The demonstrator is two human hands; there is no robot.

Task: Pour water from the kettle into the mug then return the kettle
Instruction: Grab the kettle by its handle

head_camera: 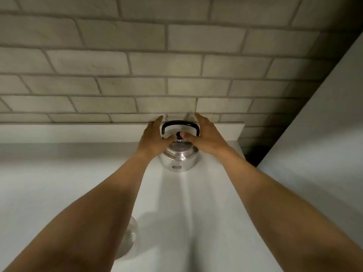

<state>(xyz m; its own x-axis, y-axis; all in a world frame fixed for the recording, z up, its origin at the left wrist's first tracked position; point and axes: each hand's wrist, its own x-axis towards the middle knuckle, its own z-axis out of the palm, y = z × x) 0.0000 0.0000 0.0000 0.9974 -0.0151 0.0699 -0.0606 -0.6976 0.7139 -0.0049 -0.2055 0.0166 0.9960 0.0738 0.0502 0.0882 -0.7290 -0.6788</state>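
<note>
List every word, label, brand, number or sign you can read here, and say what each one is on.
No text can be read.
Small dark badge low on the front of the kettle: too small and blurred to read.
Glass mug, white counter, brick wall: no writing visible.

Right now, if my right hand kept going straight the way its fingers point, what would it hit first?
Probably the pale brick-pattern wall behind the shiny round metal kettle: the right hand has fingertips already past the black handle, though depth is unclear.
</note>
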